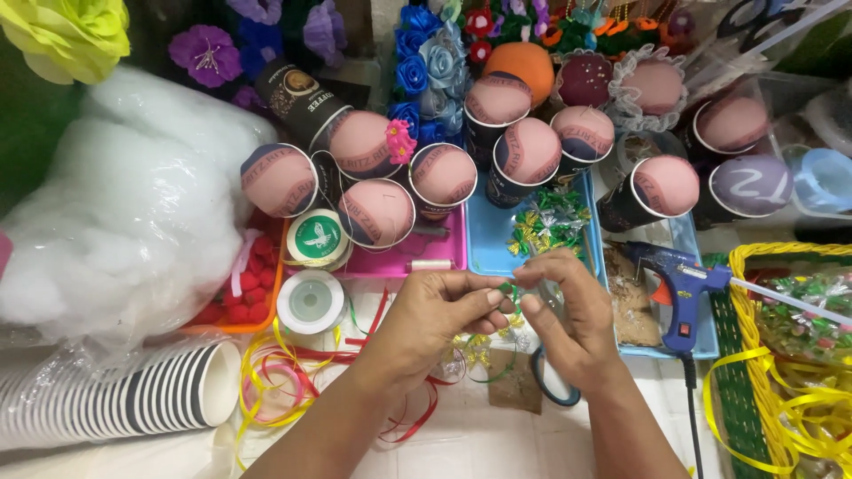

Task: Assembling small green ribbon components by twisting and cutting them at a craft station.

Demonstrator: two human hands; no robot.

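A tiny green ribbon piece [506,287] sits pinched between the fingertips of both hands, held up over the middle of the table [461,443], just in front of the blue tray [486,241]. The left hand [435,315] closes thumb and forefinger narrowly on one end of it, and the right hand [568,310] nips the other end the same way, so the piece stays taut and close to the eyes, as fine folding or tying seems to need.

Directly under the hands lie loose ribbons [293,372] in red, yellow and green, spilled toward the table's front edge, and a pair of scissors [555,390] rests below the right wrist, within easy reach. In the blue tray a heap of small shiny bows [550,217] gathers. A blue glue gun [679,288] lies at the tray's right end, its nozzle pointing left toward the hands and its cord running to the front edge.

Behind the trays, paper cups with pink padded tops [444,173] stand tipped toward the camera, so their tops show. Two ribbon spools [311,302] sit left of the pink tray [399,262], a stack of cups [133,399] lies on its side at the front left corner, white stuffing [133,204] fills the left edge, and a yellow basket [763,355] stands at the right edge.
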